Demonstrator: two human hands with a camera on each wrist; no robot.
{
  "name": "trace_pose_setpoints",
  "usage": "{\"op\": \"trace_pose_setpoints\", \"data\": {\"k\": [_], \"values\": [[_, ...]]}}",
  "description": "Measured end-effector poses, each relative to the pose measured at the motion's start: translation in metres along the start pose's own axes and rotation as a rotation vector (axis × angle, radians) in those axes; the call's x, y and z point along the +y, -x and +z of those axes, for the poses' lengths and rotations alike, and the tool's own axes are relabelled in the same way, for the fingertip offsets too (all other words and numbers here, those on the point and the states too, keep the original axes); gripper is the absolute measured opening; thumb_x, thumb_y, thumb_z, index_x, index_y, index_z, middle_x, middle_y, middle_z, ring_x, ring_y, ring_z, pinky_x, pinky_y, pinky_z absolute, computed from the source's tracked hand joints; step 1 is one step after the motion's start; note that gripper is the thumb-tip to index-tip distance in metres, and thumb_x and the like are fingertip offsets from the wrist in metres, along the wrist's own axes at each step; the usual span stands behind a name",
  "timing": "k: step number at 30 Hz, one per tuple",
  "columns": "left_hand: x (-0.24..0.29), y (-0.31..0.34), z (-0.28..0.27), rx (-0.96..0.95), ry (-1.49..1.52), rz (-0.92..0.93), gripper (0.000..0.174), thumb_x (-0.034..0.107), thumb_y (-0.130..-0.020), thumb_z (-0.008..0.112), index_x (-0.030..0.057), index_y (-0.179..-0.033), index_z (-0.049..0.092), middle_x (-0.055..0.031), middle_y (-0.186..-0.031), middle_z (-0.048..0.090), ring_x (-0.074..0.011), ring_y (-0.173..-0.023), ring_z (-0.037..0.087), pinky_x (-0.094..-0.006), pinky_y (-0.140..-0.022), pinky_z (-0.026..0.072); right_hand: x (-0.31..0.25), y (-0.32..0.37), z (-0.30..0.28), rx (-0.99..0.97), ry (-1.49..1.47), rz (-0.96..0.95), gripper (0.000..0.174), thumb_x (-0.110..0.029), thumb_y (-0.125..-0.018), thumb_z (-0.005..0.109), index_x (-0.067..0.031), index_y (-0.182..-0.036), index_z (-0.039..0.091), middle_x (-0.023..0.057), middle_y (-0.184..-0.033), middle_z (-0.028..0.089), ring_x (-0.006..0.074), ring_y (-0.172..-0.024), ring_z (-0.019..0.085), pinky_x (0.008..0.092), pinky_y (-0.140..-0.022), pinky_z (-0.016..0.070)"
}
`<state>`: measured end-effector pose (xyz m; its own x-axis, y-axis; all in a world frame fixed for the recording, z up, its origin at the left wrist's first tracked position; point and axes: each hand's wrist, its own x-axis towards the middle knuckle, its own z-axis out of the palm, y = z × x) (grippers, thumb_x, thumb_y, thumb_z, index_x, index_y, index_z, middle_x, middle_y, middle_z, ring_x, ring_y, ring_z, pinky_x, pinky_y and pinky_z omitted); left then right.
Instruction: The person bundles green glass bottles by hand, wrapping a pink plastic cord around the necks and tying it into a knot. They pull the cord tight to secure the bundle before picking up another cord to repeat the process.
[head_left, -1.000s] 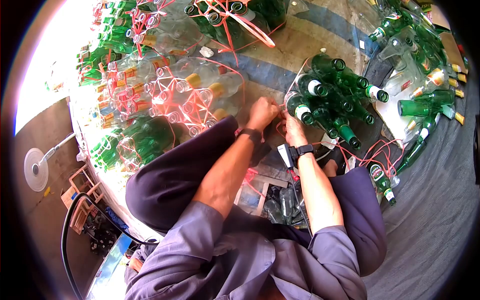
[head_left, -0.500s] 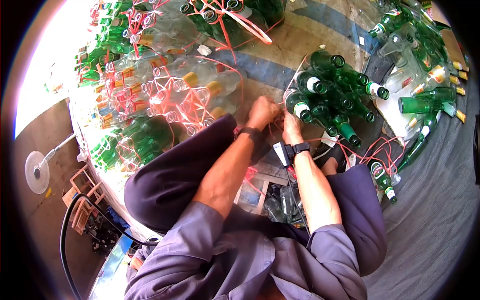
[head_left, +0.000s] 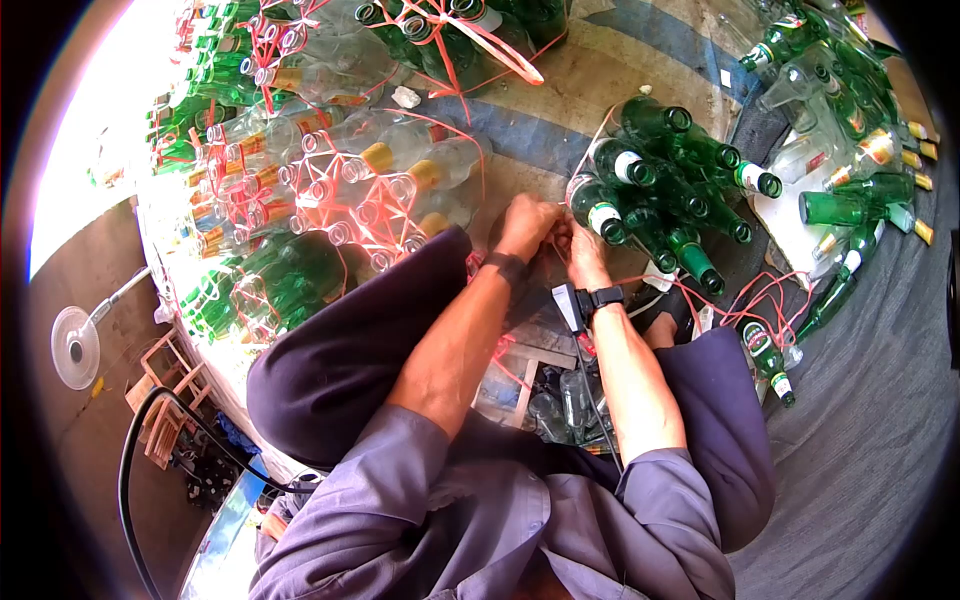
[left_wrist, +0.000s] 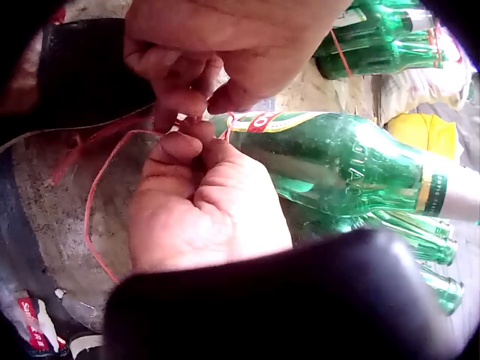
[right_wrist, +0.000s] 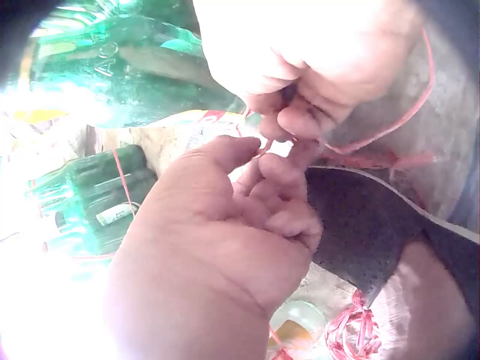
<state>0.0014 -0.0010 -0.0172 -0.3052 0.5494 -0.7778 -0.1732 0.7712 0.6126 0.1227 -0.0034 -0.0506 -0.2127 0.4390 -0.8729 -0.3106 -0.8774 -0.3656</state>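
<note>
My left hand (head_left: 527,230) and right hand (head_left: 588,258) meet at the near left side of a bundle of green glass bottles (head_left: 655,225) lying on the floor. In the left wrist view, the left hand's (left_wrist: 206,206) thumb and curled fingers pinch thin pink twine (left_wrist: 91,217), which loops away from them. Opposite, the right hand (right_wrist: 217,232) pinches the same twine between thumb and finger, fingertips almost meeting the left's. Close beside the fingertips lies a labelled green bottle (left_wrist: 330,161), with twine against its base. Fingers partly hide where the strands cross.
Bundles of clear bottles (head_left: 380,190) tied with pink twine stand at left, with tied green bottles (head_left: 490,40) at the back. Loose bottles (head_left: 850,130) pile up at right. Tangled pink twine (head_left: 770,300) trails beside my knee. A white fan (head_left: 75,348) stands far left.
My hands have drawn slightly apart and come together again at the twine, the right hand shifting a little. The bottle bundle stays where it was.
</note>
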Motion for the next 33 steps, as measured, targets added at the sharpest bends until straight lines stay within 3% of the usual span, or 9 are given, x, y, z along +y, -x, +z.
{"op": "trace_pose_setpoints", "data": {"k": [5, 8, 10, 13, 17, 20, 22, 25, 33], "values": [[-0.009, -0.005, 0.003, 0.062, 0.014, 0.038, 0.018, 0.013, -0.081, 0.067, -0.0035, -0.078, 0.060, -0.0085, -0.062, 0.060, -0.0166, -0.050, 0.056, -0.0311, -0.043, 0.0422, -0.011, 0.019, 0.013, 0.007, 0.066, -0.096, 0.018, -0.026, -0.095, 0.062, -0.0104, -0.088, 0.068, -0.0055, -0.070, 0.058, 0.0049, -0.056, 0.049, 0.0176, -0.050, 0.0376], [-0.008, -0.004, 0.004, 0.048, 0.104, -0.025, 0.017, 0.013, -0.080, 0.068, -0.0014, -0.081, 0.059, -0.0090, -0.064, 0.060, -0.0165, -0.051, 0.055, -0.0310, -0.042, 0.0414, -0.017, 0.022, 0.014, 0.089, 0.118, 0.028, 0.018, -0.024, -0.096, 0.061, -0.0099, -0.087, 0.068, -0.0045, -0.072, 0.059, 0.0057, -0.059, 0.050, 0.0175, -0.052, 0.0369], [0.017, 0.014, 0.003, 0.022, 0.210, -0.132, 0.015, 0.011, -0.081, 0.067, -0.0005, -0.081, 0.057, -0.0089, -0.065, 0.060, -0.0163, -0.050, 0.053, -0.0307, -0.042, 0.0417, -0.018, 0.022, 0.014, 0.054, 0.140, -0.021, 0.017, -0.022, -0.096, 0.061, -0.0096, -0.088, 0.068, -0.0032, -0.075, 0.061, 0.0072, -0.064, 0.055, 0.0190, -0.057, 0.0414], [0.024, 0.021, 0.002, 0.034, 0.164, -0.127, 0.014, 0.010, -0.081, 0.066, -0.0007, -0.080, 0.057, -0.0095, -0.065, 0.060, -0.0162, -0.049, 0.053, -0.0302, -0.042, 0.0421, -0.006, 0.010, 0.008, -0.003, 0.004, -0.105, 0.016, -0.022, -0.096, 0.060, -0.0093, -0.090, 0.067, -0.0027, -0.075, 0.062, 0.0079, -0.068, 0.058, 0.0206, -0.060, 0.0448], [0.014, 0.016, 0.003, 0.029, 0.182, -0.129, 0.015, 0.010, -0.081, 0.066, -0.0007, -0.081, 0.056, -0.0096, -0.066, 0.061, -0.0163, -0.050, 0.054, -0.0294, -0.042, 0.0420, -0.003, 0.010, 0.002, -0.013, -0.001, -0.065, 0.015, -0.023, -0.095, 0.061, -0.0090, -0.093, 0.068, -0.0026, -0.076, 0.063, 0.0082, -0.071, 0.061, 0.0209, -0.062, 0.0469], [0.010, 0.015, 0.001, 0.000, 0.241, -0.109, 0.015, 0.011, -0.082, 0.066, -0.0003, -0.081, 0.056, -0.0093, -0.067, 0.062, -0.0159, -0.051, 0.055, -0.0287, -0.044, 0.0427, -0.016, 0.022, 0.011, -0.042, 0.027, 0.012, 0.018, -0.026, -0.094, 0.064, -0.0096, -0.092, 0.069, -0.0034, -0.075, 0.063, 0.0067, -0.068, 0.058, 0.0197, -0.059, 0.0443], [0.005, 0.015, -0.001, 0.011, 0.265, -0.053, 0.014, 0.009, -0.081, 0.067, 0.0002, -0.083, 0.056, -0.0087, -0.067, 0.062, -0.0149, -0.052, 0.056, -0.0280, -0.045, 0.0431, -0.026, 0.031, 0.020, 0.042, 0.201, 0.039, 0.020, -0.032, -0.092, 0.067, -0.0121, -0.089, 0.071, -0.0051, -0.073, 0.062, 0.0045, -0.062, 0.054, 0.0177, -0.056, 0.0402], [0.002, 0.014, 0.000, 0.045, 0.302, -0.068, 0.014, 0.006, -0.080, 0.068, 0.0005, -0.084, 0.056, -0.0085, -0.068, 0.062, -0.0142, -0.053, 0.056, -0.0282, -0.046, 0.0429, -0.027, 0.031, 0.023, 0.007, 0.191, 0.000, 0.021, -0.035, -0.090, 0.068, -0.0145, -0.088, 0.072, -0.0065, -0.072, 0.060, 0.0031, -0.058, 0.050, 0.0170, -0.053, 0.0367], [-0.010, 0.008, 0.002, 0.095, 0.257, 0.004, 0.013, 0.002, -0.078, 0.067, 0.0009, -0.086, 0.057, -0.0063, -0.064, 0.059, -0.0145, -0.052, 0.055, -0.0285, -0.045, 0.0411, -0.027, 0.028, 0.020, 0.060, 0.315, 0.056, 0.023, -0.038, -0.088, 0.069, -0.0153, -0.092, 0.071, -0.0063, -0.069, 0.056, 0.0037, -0.059, 0.050, 0.0197, -0.051, 0.0379]]}}
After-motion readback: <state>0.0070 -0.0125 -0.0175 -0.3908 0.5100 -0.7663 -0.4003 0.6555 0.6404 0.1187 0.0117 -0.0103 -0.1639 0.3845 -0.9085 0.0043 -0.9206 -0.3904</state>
